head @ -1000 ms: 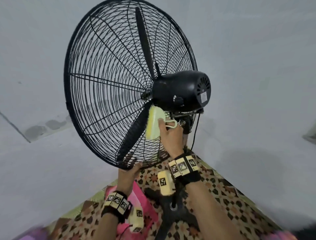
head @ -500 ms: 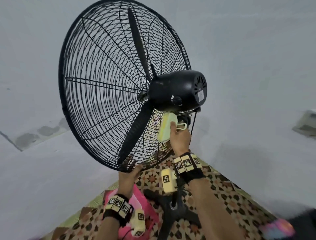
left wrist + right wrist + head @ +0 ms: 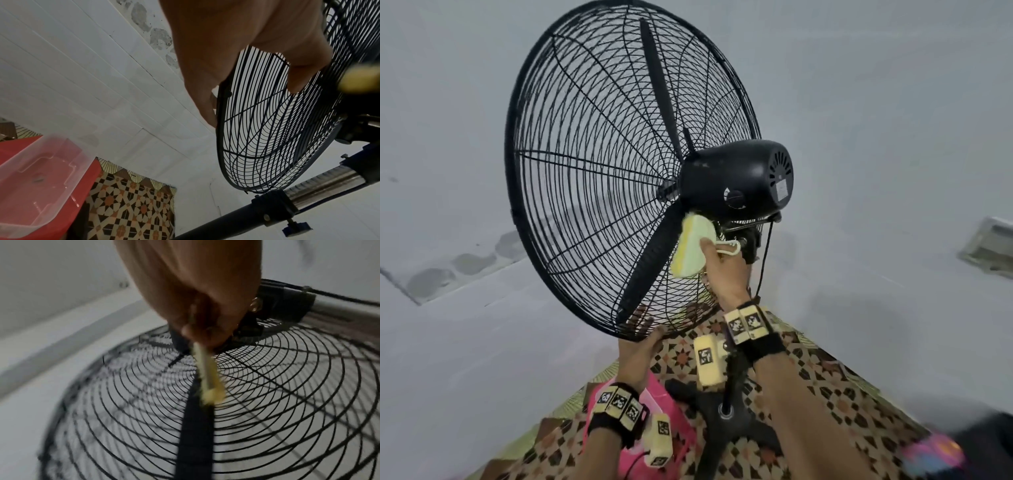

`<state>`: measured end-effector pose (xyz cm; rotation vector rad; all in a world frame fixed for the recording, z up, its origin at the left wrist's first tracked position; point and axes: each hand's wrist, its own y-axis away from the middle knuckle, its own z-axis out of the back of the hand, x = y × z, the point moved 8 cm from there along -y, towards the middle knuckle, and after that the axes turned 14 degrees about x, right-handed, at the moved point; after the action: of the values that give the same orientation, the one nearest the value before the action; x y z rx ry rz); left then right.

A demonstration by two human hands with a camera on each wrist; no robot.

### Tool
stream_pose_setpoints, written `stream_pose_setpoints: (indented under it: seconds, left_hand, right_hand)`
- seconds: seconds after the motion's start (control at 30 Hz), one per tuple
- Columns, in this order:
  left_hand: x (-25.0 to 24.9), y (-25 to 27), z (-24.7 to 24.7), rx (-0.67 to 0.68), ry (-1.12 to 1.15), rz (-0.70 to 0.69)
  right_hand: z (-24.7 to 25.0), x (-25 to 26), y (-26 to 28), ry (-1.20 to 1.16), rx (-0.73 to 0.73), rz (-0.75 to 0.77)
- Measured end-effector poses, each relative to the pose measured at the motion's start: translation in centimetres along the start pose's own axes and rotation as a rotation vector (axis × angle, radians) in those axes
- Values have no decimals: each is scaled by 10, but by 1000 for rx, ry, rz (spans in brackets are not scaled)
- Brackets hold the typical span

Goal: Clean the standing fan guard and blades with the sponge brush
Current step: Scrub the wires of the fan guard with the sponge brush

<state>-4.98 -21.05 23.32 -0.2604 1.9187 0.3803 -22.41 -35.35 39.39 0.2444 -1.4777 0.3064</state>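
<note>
— Grey walls stood behind, with a patterned floor mat (image 3: 822, 370) under the stand. What had changed in the last second?

— The sponge brush (image 3: 693, 245) had slid down the rear of the fan guard (image 3: 571, 178) to about five o'clock of the motor housing (image 3: 736, 178), then come back up. It lay against the wires just below the housing, beside the lower blade (image 3: 650, 263).

— Which meant?

— Probably that scrubbing strokes were under way on the lower rear guard, with most of the wires left to do.

— And the grips?

— The right hand (image 3: 726, 270) was curled round the brush, its looped handle showing by the fingers. The left hand (image 3: 638, 349) clasped the rim at six o'clock, thumb on the wires, steadying the head.

— How did the fan look?

— Black all over, tilted, three narrow blades inside a dense cage of wires. Dust was too fine to judge. The brush was pale green with a yellow sponge edge.
</note>
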Motion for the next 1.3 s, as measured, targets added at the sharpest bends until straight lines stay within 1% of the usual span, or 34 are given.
stream_pose_setpoints:
  seconds: [0.03, 0.07, 0.13, 0.17, 0.2, 0.23, 0.27, 0.33, 0.4, 0.47, 0.5, 0.57, 0.67, 0.73, 0.8, 0.87, 0.93, 0.97, 1.0, 1.07, 1.1, 1.2, 1.27, 1.3]
  left_hand:
    - [0, -1, 2, 8, 9, -4]
    - [0, 0, 2, 13, 15, -5]
    - [0, 1, 1, 25, 14, -13]
    - [0, 1, -1, 29, 1, -27]
    - [-2, 1, -3, 29, -14, -44]
    - [-3, 1, -4, 27, -21, -57]
    - [-4, 0, -4, 26, -17, -64]
    - [-5, -2, -2, 30, -2, -58]
    - [-1, -2, 0, 53, 0, -13]
    - [4, -1, -1, 80, -6, 26]
    - [5, -1, -1, 73, -13, 11]
    - [1, 0, 0, 32, -28, -64]
    - [3, 1, -7, 21, -98, -90]
    - [13, -4, -12, 31, -104, -65]
    - [25, -8, -18, 22, -56, 20]
    - [31, -10, -23, -8, -36, 34]
    - [40, -12, -27, -81, -33, 45]
    - [46, -13, -28, -115, 12, 68]
    - [51, -13, -31, -132, 72, 78]
    - [58, -18, -31, -159, 106, 82]
    - [61, -20, -30, -167, 102, 92]
    - [69, -22, -28, -214, 127, 147]
    - [68, -23, -31, -229, 126, 174]
    - [67, -24, -32, -226, 124, 181]
  right_hand:
    - [2, -2, 0, -53, 38, -10]
    - [9, -5, 0, -49, 34, -19]
    - [27, -11, -1, 21, -87, -32]
    - [30, -11, 1, 75, -149, -40]
    - [27, -10, 2, 124, -182, -37]
    - [19, -9, 2, 143, -180, -14]
    - [11, -8, 1, 124, -141, 20]
    - [-1, -8, 0, -60, -34, 28]
    - [-2, -10, 0, -287, 67, 20]
    - [10, -14, 6, -381, 41, 52]
    - [16, -17, 11, -390, 3, 63]
    - [24, -24, 18, -344, -56, 73]
    - [30, -25, 20, -206, -21, 113]
    - [36, -14, 16, -28, 3, 174]
    - [43, -2, 10, 137, -24, 229]
    - [43, 7, 7, 233, -48, 271]
    - [37, 8, 8, 268, -31, 315]
    - [35, 5, 10, 275, -13, 330]
    - [35, 0, 10, 269, 12, 332]
    - [40, -10, 7, 249, 67, 302]
    - [45, -10, 5, 254, 56, 295]
    - [51, 0, 2, 239, -82, 348]
    - [39, 2, 3, 239, -105, 383]
    - [35, -1, 4, 250, -89, 384]
